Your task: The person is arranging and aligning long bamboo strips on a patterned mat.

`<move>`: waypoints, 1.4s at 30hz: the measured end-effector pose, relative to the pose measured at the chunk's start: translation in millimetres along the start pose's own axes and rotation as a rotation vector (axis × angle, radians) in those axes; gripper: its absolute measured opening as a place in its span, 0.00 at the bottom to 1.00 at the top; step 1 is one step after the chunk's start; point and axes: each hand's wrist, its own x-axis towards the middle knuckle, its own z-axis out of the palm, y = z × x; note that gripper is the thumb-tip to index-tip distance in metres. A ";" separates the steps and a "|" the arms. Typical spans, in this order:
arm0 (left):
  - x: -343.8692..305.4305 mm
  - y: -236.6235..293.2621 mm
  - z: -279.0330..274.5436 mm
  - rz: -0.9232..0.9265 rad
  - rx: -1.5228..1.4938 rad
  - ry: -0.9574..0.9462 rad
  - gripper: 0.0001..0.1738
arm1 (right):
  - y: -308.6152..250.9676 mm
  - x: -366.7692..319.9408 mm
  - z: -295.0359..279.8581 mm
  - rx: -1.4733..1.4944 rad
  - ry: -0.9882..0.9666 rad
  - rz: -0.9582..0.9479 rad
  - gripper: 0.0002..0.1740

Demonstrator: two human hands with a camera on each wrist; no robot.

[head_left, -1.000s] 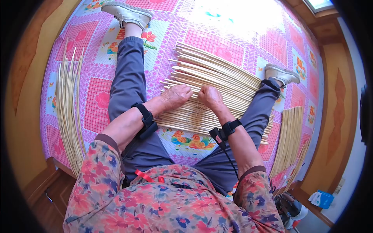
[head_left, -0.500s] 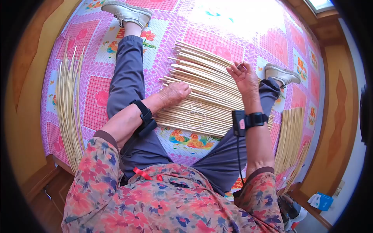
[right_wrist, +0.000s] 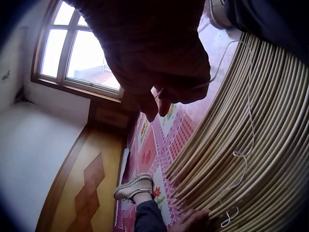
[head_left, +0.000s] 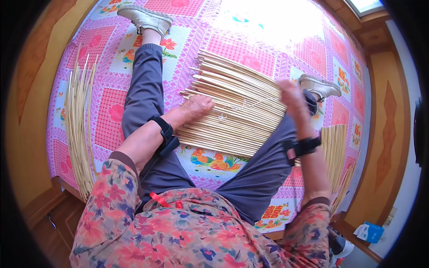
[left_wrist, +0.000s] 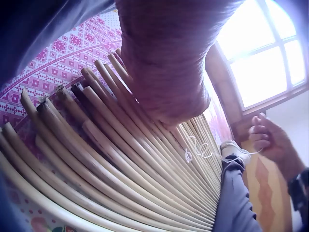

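A row of long pale stalks (head_left: 232, 129) lies side by side on the patterned sheet between the person's legs. Near the stalks' left ends, my left hand (head_left: 196, 108) rests with bent fingers gripping among them; its fingertips are hidden in the left wrist view. My right hand (head_left: 295, 100) is raised above the right side of the row, blurred in the head view. Its curled fingers pinch a thin white string (right_wrist: 250, 96). The string runs from this hand down over the stalks, with small loose loops lying on them near the left hand.
A loose bundle of thin stalks (head_left: 78, 129) lies along the left edge of the bed. Another bundle (head_left: 333, 143) lies at the right, beyond the bent leg. White shoes (head_left: 146, 20) and grey trousers flank the row. A blue box (head_left: 370, 232) sits low at the right.
My right hand has gone from beside the left hand out to the right and up, drawing the string along. The string's large loop has shrunk. My left hand has stayed on the stalks.
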 end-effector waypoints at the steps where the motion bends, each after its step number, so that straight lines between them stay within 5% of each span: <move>1: -1.6 -1.3 2.1 0.008 -0.008 0.047 0.05 | 17.6 0.0 41.4 -0.077 -0.022 0.044 0.06; 2: -2.9 -2.6 2.6 0.015 -0.014 0.093 0.06 | 48.1 7.6 64.9 -0.327 -0.081 -0.159 0.07; 6: -2.9 1.2 0.9 -0.017 -0.011 0.089 0.06 | 74.5 4.4 113.4 -0.830 -0.007 -0.421 0.08; 12: -5.3 0.5 6.0 -0.003 0.001 0.128 0.07 | 81.3 6.9 118.5 -0.988 0.027 -0.404 0.06; 16: -6.9 2.0 6.1 0.003 -0.021 0.140 0.09 | 79.9 17.4 116.6 -0.973 0.272 -0.460 0.07; 18: -9.5 5.5 3.8 -0.026 0.004 0.123 0.09 | 71.3 37.6 98.4 -0.545 0.448 -0.386 0.08; 22: -11.8 8.6 11.4 -0.054 0.039 0.173 0.12 | 70.2 50.1 84.1 -0.606 0.485 -0.478 0.08; 26: -13.5 17.4 8.2 -0.050 0.150 0.257 0.14 | 82.8 50.7 89.3 -0.093 0.349 -0.117 0.08; 29: -11.8 25.9 9.9 -0.150 0.203 0.083 0.19 | 75.9 37.6 94.1 0.377 0.250 0.069 0.05; 36: -18.9 33.7 10.6 -0.075 0.248 0.158 0.22 | 78.6 38.8 101.2 0.680 0.194 0.090 0.05; 42: -16.5 43.1 19.4 -0.190 0.237 0.131 0.22 | 78.1 47.4 112.5 0.730 0.182 0.046 0.04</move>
